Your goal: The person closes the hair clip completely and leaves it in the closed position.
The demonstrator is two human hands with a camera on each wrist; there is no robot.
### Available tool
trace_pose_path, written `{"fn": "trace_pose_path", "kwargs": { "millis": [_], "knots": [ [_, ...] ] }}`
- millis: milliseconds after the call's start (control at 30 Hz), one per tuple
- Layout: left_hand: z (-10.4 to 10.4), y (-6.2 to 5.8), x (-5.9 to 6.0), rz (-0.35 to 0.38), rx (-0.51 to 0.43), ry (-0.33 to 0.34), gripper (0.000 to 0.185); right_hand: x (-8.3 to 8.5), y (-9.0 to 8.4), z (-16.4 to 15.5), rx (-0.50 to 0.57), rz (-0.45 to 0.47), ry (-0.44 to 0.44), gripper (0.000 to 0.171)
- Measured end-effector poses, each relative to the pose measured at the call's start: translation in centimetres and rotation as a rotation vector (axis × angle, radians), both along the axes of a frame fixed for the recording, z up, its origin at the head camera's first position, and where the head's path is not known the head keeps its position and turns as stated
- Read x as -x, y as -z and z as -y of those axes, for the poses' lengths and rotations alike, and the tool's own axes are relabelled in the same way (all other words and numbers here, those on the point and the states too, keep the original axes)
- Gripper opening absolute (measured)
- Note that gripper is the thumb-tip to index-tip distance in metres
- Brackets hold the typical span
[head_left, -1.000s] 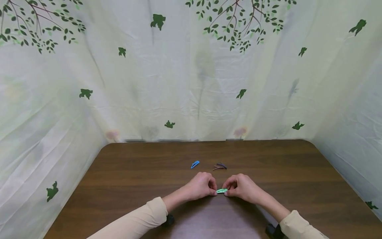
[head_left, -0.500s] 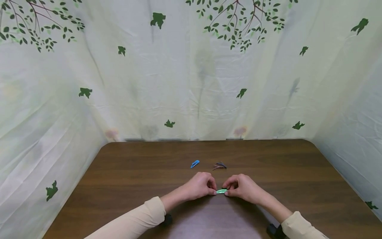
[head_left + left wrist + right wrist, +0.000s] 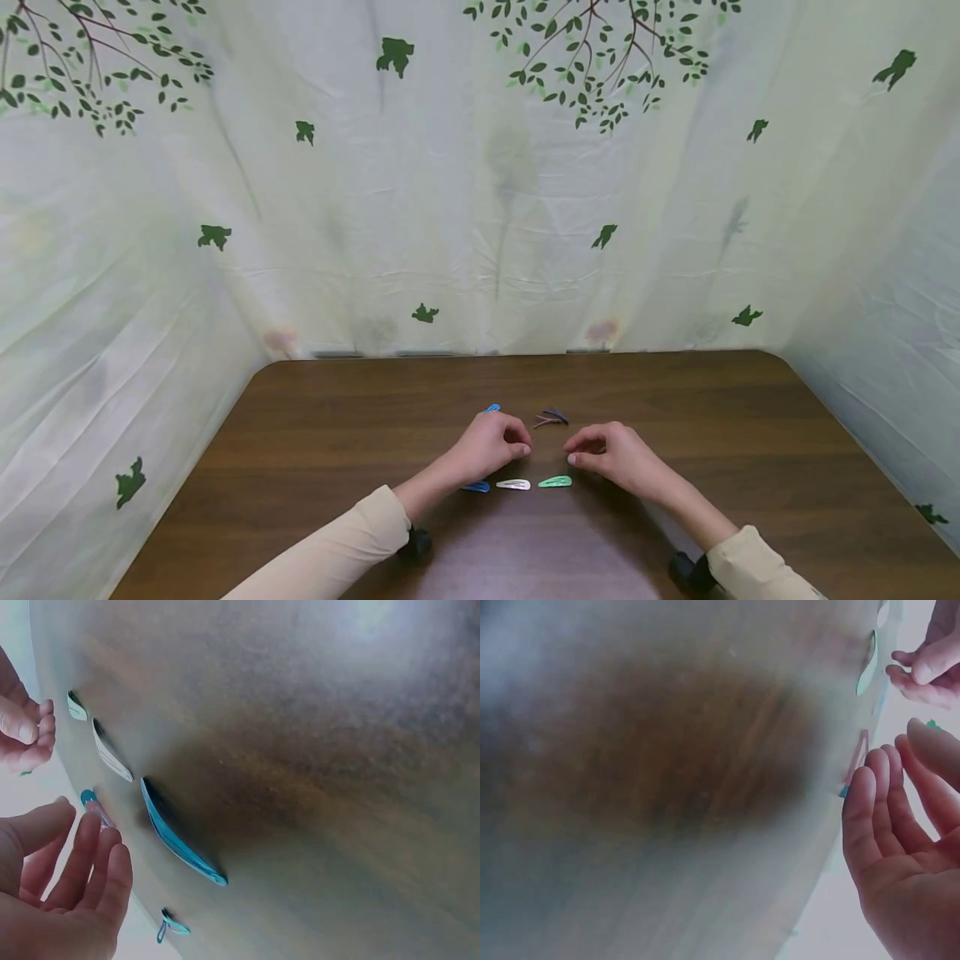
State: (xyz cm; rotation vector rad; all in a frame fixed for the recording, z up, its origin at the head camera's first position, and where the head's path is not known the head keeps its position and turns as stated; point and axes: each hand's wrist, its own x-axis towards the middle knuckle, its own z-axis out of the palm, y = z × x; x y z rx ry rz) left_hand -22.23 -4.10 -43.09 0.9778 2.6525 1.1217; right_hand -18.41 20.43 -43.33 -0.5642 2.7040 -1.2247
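Note:
Three hair clips lie in a row on the brown table [image 3: 300, 467]: a blue clip [image 3: 476, 487], a white clip [image 3: 513, 484] and a green clip [image 3: 555, 482]. My left hand [image 3: 522, 450] hovers just beyond the blue and white ones, fingers loosely curled and holding nothing. My right hand [image 3: 573, 457] hovers just beyond the green clip, also holding nothing. In the left wrist view the left hand [image 3: 82, 847] shows relaxed fingers beside the blue clip [image 3: 180, 844] and white clip [image 3: 111, 752]. In the right wrist view the right hand [image 3: 889, 825] has its palm showing near the green clip [image 3: 868, 664].
Farther back lie another blue clip [image 3: 492, 407], partly behind my left hand, and a small dark clip pair [image 3: 552, 417]. A leaf-printed cloth [image 3: 480, 208] walls the table on three sides. Bare wood spreads to the left and right.
Both hands let go of the green clip and moved away from me. The green clip now lies on the table, and the white and blue clips have come into sight.

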Motion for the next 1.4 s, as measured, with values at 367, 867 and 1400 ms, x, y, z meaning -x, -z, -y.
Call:
{"fn": "trace_pose_path", "kwargs": {
  "millis": [367,867,1400],
  "knots": [
    [-0.4,0.4,1.1,-0.007,0.014,-0.096,0.005,1.6,-0.1,0.6,-0.002,-0.051,0.116,0.012],
    [-1.3,1.3,2.1,0.013,-0.015,-0.15,0.005,3.3,0.4,0.8,-0.035,-0.027,0.126,0.012],
    [-1.6,1.3,2.5,0.046,-0.024,-0.172,0.008,5.0,1.2,0.7,-0.027,-0.054,0.075,0.014]
  ]
}}
